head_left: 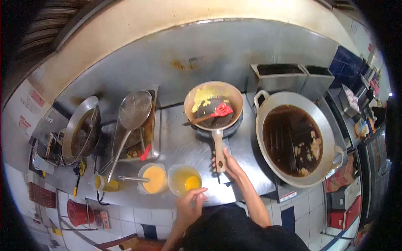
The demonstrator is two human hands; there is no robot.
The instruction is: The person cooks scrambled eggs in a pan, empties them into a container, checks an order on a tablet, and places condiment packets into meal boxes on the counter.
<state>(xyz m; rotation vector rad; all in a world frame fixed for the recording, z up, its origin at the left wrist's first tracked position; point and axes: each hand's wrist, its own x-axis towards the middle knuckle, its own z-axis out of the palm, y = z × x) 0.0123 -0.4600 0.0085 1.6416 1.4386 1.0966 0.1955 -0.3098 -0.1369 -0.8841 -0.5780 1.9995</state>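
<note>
Black cloth (243,230); round, yellow-smeared pan (237,107)

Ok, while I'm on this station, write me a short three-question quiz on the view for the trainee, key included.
1. True or false: the red spatula rests inside the pan.
2. Which of the person's hands holds the pan's handle?
3. As the camera sees it, the orange liquid sits on which side of the yellow liquid: (a) left, (b) right, (c) directly behind?

Key: 1. True. 2. The right hand. 3. (a).
</note>
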